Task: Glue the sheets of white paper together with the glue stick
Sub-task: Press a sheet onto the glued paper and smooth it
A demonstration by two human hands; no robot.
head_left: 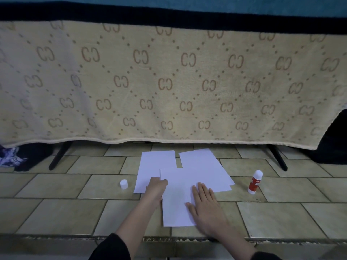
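Several white paper sheets [199,166] lie overlapping on the tiled floor. The top sheet [176,203] is nearest to me. My right hand [205,205] lies flat on its right part, fingers spread, pressing it down. My left hand [156,187] is curled into a fist at the top sheet's left edge, and whatever is inside the fist is hidden. A capped red and white glue stick [255,182] stands upright to the right of the sheets. A loose white cap [124,184] stands on the floor to the left of them.
A beige patterned blanket [169,81] hangs over a stand just behind the sheets, with black legs [59,156] at either side. Dark cloth [13,158] lies at far left. A tile step edge [169,238] runs across close to me.
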